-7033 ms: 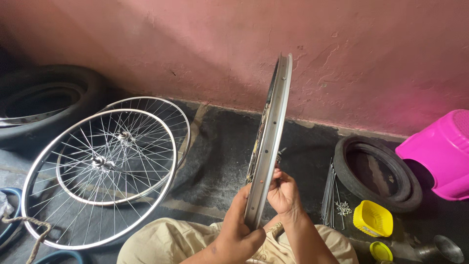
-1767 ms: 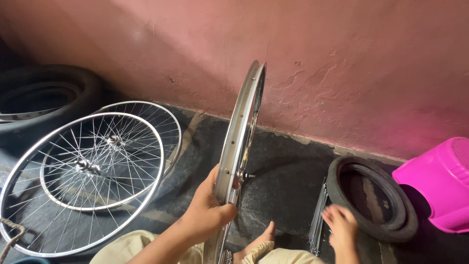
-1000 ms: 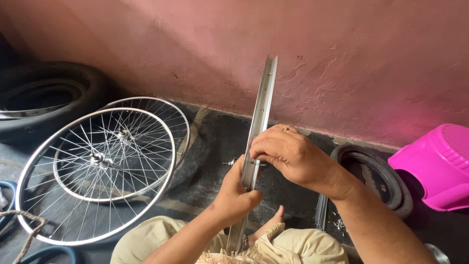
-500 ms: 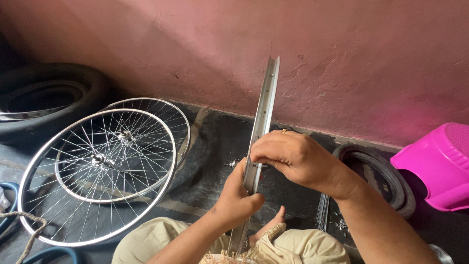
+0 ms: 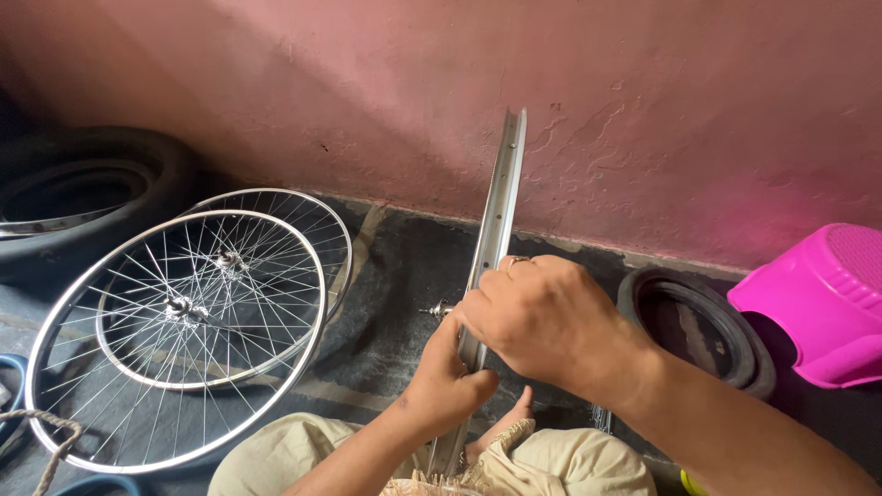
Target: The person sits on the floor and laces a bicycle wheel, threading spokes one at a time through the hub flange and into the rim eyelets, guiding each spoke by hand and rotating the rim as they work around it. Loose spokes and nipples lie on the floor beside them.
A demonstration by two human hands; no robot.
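Bare silver metal bicycle rim (image 5: 496, 211) standing upright on edge, seen edge-on, between the knees and before the pink plaster wall (image 5: 643, 110). Left hand (image 5: 446, 386) closed around the rim's lower part; right hand (image 5: 542, 321) curled over its edge just above, fingers pinched there. Left of the rim, two spoked silver wheels (image 5: 184, 321) flat on the dark floor; right of it, a black rubber tyre (image 5: 698, 326) and pink plastic stool (image 5: 818, 303).
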